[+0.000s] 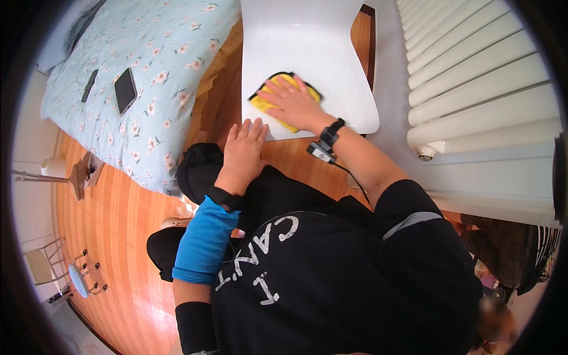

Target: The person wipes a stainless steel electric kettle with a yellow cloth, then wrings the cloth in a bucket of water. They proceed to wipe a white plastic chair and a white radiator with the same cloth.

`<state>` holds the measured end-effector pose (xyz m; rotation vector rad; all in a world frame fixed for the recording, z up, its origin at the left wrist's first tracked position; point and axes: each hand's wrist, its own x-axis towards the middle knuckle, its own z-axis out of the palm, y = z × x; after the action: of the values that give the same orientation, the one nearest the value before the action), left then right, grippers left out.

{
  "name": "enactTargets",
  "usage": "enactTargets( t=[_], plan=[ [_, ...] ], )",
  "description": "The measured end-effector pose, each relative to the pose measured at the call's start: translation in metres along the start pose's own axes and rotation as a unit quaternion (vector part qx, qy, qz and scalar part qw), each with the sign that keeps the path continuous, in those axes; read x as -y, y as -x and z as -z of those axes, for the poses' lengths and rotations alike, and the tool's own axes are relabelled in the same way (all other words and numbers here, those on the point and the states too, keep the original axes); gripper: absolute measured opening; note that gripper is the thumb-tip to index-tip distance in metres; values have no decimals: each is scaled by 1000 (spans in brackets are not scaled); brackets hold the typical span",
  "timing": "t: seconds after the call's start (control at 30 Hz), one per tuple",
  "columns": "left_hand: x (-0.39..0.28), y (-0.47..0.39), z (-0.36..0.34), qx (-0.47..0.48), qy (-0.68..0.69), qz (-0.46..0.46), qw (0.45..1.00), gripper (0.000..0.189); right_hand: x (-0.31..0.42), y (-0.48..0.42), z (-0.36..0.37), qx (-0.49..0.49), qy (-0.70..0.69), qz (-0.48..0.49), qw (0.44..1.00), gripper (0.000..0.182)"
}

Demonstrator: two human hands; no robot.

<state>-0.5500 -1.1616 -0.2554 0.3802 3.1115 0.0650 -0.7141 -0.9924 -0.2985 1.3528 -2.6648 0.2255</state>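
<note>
My right hand (291, 103) lies flat, fingers spread, on a yellow cloth with a dark edge (290, 122). The cloth rests on a smooth white surface with a curved right side (306, 49), near its closest edge. At that surface's near left corner is my left hand (245, 151), palm down with the fingers close to one another; it holds nothing, and its fingertips meet the edge. A black band with a small cabled device is on my right wrist, and a blue sleeve covers my left forearm.
A bed with a floral cover (153, 80) stands at the left, bearing a dark phone (126, 91) and another dark flat object (90, 85). A white radiator (479, 84) is at the right. A broom (77, 179), a chair (39, 266) and a blue-seated stool (78, 280) are farther left.
</note>
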Motion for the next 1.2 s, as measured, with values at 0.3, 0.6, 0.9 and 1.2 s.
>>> enactTargets(
  t=[0.3,0.6,0.9,1.2],
  plan=[
    [4,3,2,-19,36,-7,999,85,-78,126,22,-47,62,-297,952,56],
    [29,0,-6,-36,189,-28,981,73,20,101,-3,-98,104,-180,973,61],
    [58,12,20,-214,218,89,948,18,73,11,12,-18,25,78,996,63],
    [20,2,5,-180,162,-7,970,46,29,-69,9,76,-33,176,981,55]
  ],
)
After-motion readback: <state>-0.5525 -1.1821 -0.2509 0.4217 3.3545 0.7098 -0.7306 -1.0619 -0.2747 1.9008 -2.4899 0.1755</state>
